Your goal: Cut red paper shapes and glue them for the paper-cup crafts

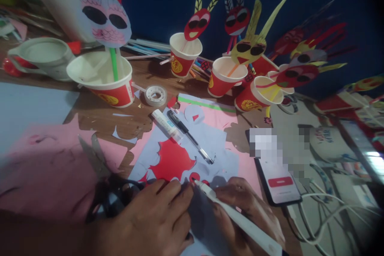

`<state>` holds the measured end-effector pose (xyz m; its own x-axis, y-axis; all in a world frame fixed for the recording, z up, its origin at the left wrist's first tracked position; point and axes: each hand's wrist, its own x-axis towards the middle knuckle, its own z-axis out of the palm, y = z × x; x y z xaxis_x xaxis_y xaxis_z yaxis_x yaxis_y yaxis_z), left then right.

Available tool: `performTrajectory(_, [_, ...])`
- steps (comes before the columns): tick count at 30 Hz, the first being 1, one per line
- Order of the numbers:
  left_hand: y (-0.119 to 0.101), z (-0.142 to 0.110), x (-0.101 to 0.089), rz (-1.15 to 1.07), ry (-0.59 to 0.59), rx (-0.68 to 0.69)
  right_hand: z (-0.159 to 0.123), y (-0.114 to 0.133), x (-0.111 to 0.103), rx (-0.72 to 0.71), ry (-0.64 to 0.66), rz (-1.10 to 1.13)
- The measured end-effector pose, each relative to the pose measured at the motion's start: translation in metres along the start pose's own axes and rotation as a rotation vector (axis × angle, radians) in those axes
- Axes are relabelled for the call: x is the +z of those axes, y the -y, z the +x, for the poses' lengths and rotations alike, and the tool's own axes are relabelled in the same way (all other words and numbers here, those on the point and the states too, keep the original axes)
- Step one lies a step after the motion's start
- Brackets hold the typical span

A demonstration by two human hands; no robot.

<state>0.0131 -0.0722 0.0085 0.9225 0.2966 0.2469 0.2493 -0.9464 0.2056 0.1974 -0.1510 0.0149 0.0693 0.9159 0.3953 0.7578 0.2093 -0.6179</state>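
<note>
My right hand [252, 208] is closed around a white marker [240, 220], its dark tip touching a small red paper piece [195, 175]. Beside that tip, my left hand [156, 216] has bent fingers pressing at the near edge of the same piece, over blue-grey paper [207, 220]. Dark-handled scissors [96, 156], blades spread, lie by my left hand, partly hidden by it. Just beyond my hands are a torn-edged red paper sheet [174, 160], a black gel pen [189, 136] and a white glue stick [166, 124].
Red paper cups with paper-faced puppets, such as one cup [117, 96], line the back. A tape roll [156, 95] and a grey mug [45, 56] stand nearby. On the right lie a phone [279, 180] and white cables [327, 204]. Pink paper [60, 160] spreads leftward.
</note>
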Motion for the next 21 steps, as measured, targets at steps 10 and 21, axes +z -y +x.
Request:
performTrajectory(10, [0.0040, 0.0018, 0.0012, -0.012, 0.024, 0.052, 0.0002, -0.0011, 0.0002, 0.009, 0.039, -0.082])
performTrajectory(21, [0.0017, 0.0012, -0.0023, -0.015, 0.044, 0.042, 0.0004, -0.0041, 0.0043, -0.006, 0.030, -0.074])
